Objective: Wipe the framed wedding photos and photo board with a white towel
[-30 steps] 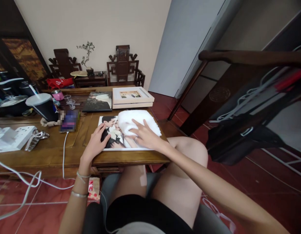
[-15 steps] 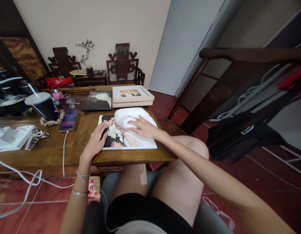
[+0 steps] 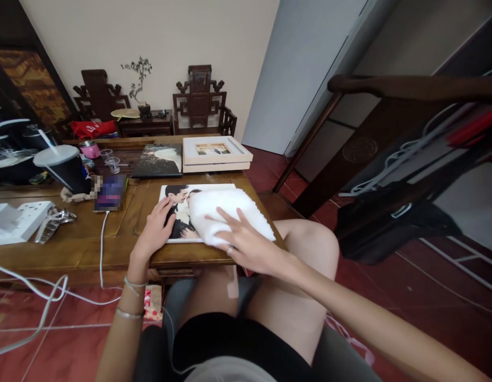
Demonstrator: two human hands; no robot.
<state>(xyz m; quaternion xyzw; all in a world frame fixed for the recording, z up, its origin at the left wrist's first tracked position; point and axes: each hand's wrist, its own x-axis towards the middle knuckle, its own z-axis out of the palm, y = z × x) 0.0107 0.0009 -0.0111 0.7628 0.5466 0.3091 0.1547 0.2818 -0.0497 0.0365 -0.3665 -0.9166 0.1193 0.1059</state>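
Note:
A printed photo panel of a couple (image 3: 178,212) lies flat near the front edge of the wooden table (image 3: 82,244). A white fluffy cloth (image 3: 230,209) covers its right half. My right hand (image 3: 241,239) lies flat on the near part of the cloth, fingers stretched out and pressing it onto the panel. My left hand (image 3: 156,231) rests on the panel's left edge with fingers spread, holding it still. I sit with my knees just under the table edge.
Behind the panel lie a dark photo print (image 3: 158,160) and a stack of white frames (image 3: 216,153). To the left are a phone (image 3: 109,192) on a white cable, a lidded dark cup (image 3: 65,168), a power strip (image 3: 25,217). A dark wooden chair arm (image 3: 408,87) stands right.
My right hand drew the white cloth from the far part of the panel down toward the near right edge. My left hand stayed in place.

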